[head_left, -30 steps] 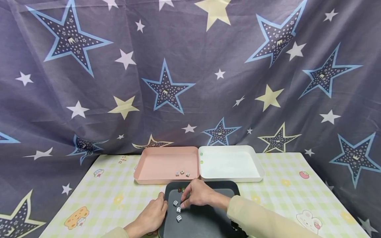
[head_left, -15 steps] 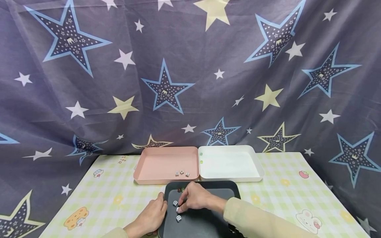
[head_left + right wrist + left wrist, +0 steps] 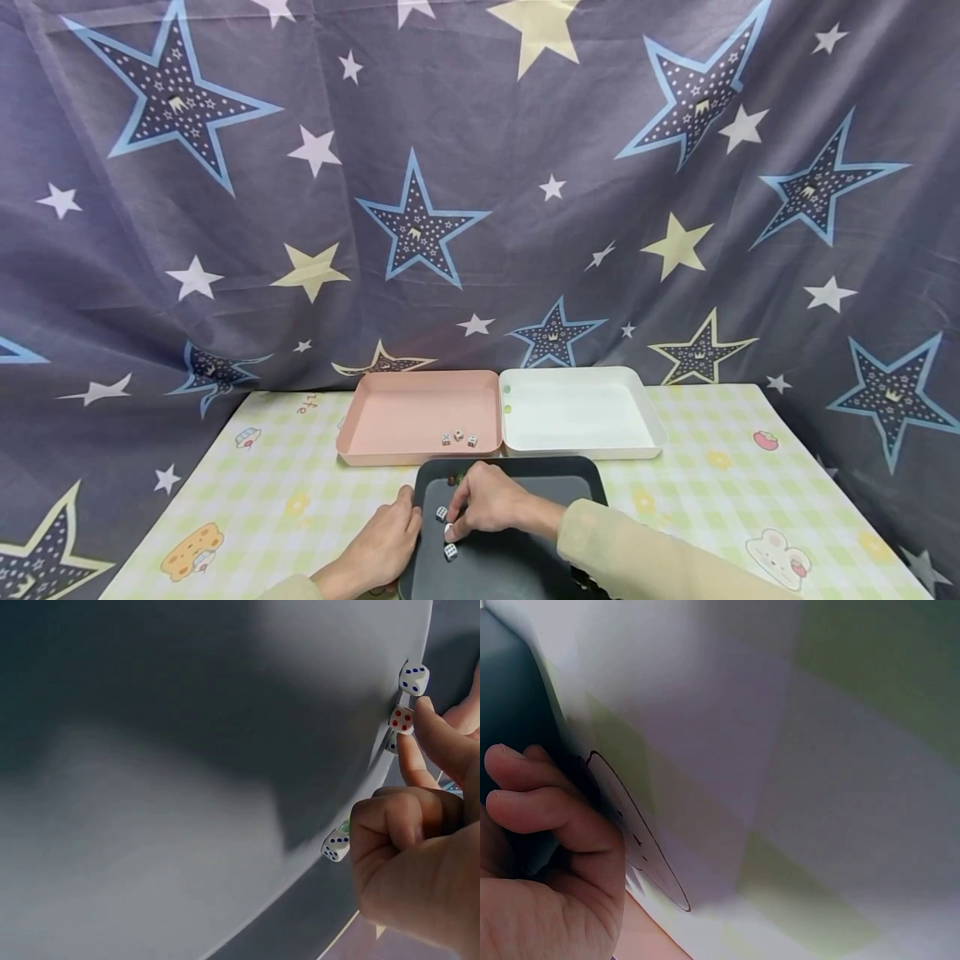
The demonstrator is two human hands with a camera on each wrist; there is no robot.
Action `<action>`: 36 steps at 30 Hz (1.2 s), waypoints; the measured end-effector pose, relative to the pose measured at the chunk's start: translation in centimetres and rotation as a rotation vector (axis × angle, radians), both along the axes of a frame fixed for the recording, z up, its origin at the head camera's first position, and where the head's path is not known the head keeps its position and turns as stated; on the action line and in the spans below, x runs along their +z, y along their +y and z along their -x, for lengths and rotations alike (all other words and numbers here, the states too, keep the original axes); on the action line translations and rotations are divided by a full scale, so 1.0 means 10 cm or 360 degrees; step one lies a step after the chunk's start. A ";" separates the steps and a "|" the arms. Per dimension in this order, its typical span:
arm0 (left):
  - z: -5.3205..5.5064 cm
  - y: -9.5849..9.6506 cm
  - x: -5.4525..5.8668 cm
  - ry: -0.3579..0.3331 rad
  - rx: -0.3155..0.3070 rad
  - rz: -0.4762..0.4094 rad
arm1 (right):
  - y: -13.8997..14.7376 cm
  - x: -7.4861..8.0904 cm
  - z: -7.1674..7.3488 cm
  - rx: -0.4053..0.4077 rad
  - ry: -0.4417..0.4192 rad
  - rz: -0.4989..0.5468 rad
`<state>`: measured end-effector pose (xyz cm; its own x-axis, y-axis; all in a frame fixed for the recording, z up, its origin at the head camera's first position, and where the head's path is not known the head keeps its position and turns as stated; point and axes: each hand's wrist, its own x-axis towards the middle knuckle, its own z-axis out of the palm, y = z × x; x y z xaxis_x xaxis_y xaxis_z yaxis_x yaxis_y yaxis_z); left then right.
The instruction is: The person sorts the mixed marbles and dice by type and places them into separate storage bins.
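My right hand (image 3: 491, 500) pinches a white die (image 3: 401, 718) with red pips between thumb and index finger, over the left part of a dark grey tray (image 3: 525, 575). Close by in that tray are a die (image 3: 442, 513) just beyond and another die (image 3: 451, 552) on the near side. The right wrist view also has a blue-pipped die (image 3: 336, 845) beside my curled fingers, with a small green thing (image 3: 345, 826) partly hidden behind it. My left hand (image 3: 378, 537) holds the tray's left rim, its fingers bent in the left wrist view.
Behind the dark tray, a pink tray (image 3: 420, 400) carries several small dice (image 3: 459, 436). A white tray (image 3: 585, 417) beside it has two small green round things (image 3: 507, 409) along its left side. Small reddish and green things (image 3: 452, 480) lie at the dark tray's far left corner.
My right hand has shifted slightly left and its thumb and index finger have come together on the middle die. The left hand stays at the tray rim.
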<state>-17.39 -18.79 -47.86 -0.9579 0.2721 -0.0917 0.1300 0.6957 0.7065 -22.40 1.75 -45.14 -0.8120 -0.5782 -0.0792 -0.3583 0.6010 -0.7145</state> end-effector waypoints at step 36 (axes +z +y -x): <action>0.01 0.01 -0.03 0.0015 -0.0011 -0.0011 | 0.00 -0.02 0.03 -0.0014 -0.0023 0.0002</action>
